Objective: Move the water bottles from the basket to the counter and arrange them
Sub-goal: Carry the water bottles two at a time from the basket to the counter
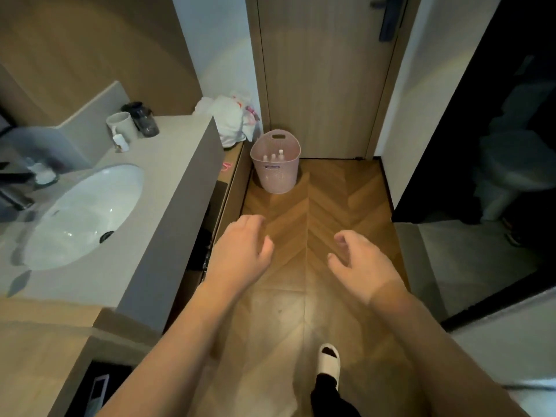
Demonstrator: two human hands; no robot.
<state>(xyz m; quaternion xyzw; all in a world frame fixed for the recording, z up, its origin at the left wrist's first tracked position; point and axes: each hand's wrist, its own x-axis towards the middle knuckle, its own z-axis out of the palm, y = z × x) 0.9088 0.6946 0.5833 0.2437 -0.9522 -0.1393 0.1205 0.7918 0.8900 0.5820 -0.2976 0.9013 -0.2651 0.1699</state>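
A pale pink plastic basket (276,173) stands on the wooden floor by the door, at the far end of the counter. White caps of a few water bottles (273,157) show inside it above the near rim. The grey counter (162,188) runs along the left. My left hand (240,248) and my right hand (361,260) hang in the air over the floor, well short of the basket, fingers loosely curled, holding nothing.
A white sink (84,215) is set in the counter, with a white mug (120,124) and a dark cup (144,118) behind it. White plastic bags (231,118) lie at the counter's far end. A dark doorway with a toilet (508,170) opens on the right.
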